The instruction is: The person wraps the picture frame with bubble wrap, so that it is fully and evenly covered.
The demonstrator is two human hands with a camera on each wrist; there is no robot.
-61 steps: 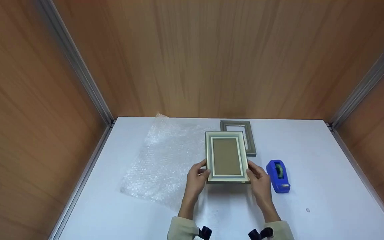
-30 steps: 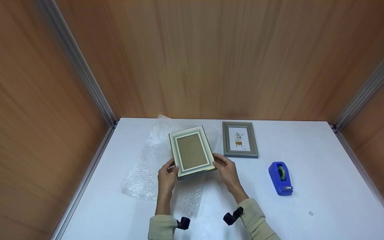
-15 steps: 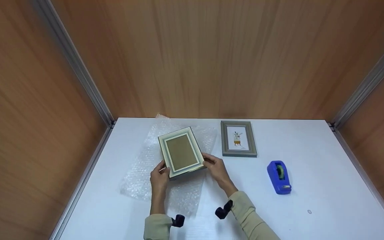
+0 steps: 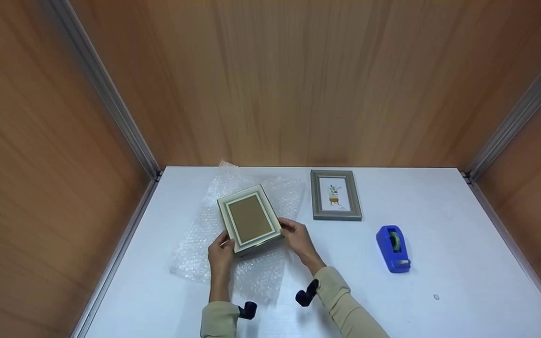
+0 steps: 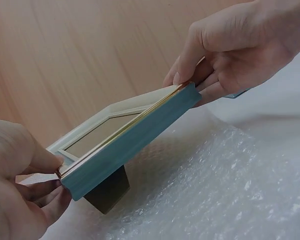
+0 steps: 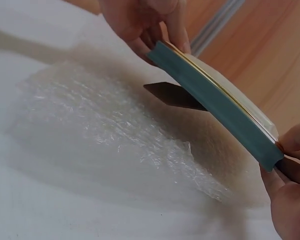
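Note:
Both hands hold a picture frame (image 4: 270, 212) with a cream face, blue-green sides and a plain brown middle. My left hand (image 4: 220, 253) pinches its near left corner, thumb on the face and fingers beneath. At the near right corner my right hand (image 4: 298, 239) grips it the same way. In the left wrist view a dark stand leg (image 5: 109, 192) sticks out below the frame. Beneath the frame, a sheet of bubble wrap (image 4: 195, 249) lies on the table; the wrist views show a gap between frame and wrap.
A grey-brown picture frame (image 4: 316, 195) with a plant picture lies at the back of the white table (image 4: 477, 263). A blue tape dispenser (image 4: 396, 260) stands to the right. A small clear piece (image 4: 436, 297) lies near it. Wooden walls (image 4: 270, 84) enclose the table.
Both hands have carried the cream picture frame leftward, turned it slightly and lowered it over the bubble wrap. The grey-brown frame, partly covered at first, is now fully in sight.

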